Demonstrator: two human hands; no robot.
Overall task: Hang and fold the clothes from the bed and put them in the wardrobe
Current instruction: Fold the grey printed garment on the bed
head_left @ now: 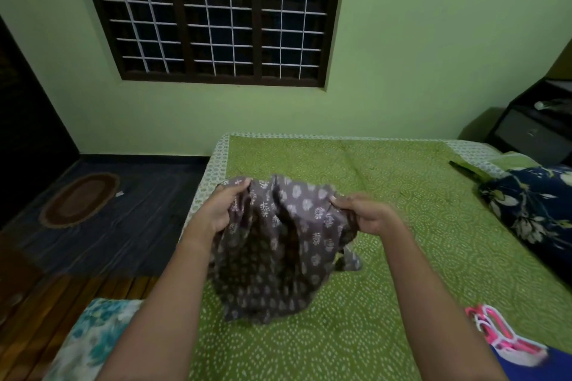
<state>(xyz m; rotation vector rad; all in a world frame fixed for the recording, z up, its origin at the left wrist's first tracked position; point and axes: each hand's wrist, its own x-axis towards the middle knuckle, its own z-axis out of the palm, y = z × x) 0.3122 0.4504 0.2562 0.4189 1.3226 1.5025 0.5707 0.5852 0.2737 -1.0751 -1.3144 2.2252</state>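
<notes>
The left hand [216, 210] and right hand [368, 215] pinch the printed garment [278, 244] by its top edge; it looks light, limp, best held at the shoulders

- The printed garment [278, 241] is greyish brown, scattered with small white floral motifs.
- The bedspread [371, 179] is bright green, covered in white dotted circles and small diamonds; its border [213, 170] is white with a green lattice print.
- The pillow [532, 207] is navy blue with large cream flowers and pale green leaves.
- The hangers [495, 331] are pink and white.
- The cloth [532, 365] beneath them is plain royal blue.
- The floral cloth [96, 337] at the lower left is teal and white.
- The wall [402, 56] is plain light green.
- The window frame [253, 18] is dark brown; its grille [208, 22] is white.
- The oval rug [80, 199] is brown with a darker brown border.
- The bedside cabinet [532, 133] is black with a grey drawer front.
</notes>
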